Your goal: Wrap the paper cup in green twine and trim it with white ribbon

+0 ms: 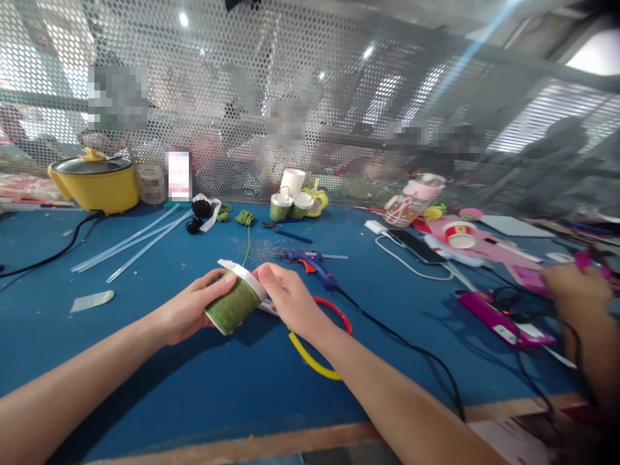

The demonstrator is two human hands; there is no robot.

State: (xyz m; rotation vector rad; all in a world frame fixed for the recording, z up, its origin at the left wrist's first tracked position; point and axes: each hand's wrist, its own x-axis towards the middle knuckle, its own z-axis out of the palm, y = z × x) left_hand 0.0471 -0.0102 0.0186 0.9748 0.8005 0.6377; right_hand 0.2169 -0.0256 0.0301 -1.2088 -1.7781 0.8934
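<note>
My left hand is wrapped round a small cup covered in green yarn, tilted above the table. A white strip runs round the cup's upper edge, and one end sticks out to the left. My right hand is closed at the strip's right side, thumb up; its fingertips are partly hidden. From the cup a green strand leads back to a small yarn bundle. Scissors with red and yellow handles lie under my right forearm. Just beyond is a blue glue gun.
Clear glue sticks lie at left near a yellow electric pot. Wrapped cups and pliers are at the back. On the right are a phone, cables, a magenta glue gun and another person's blurred hand.
</note>
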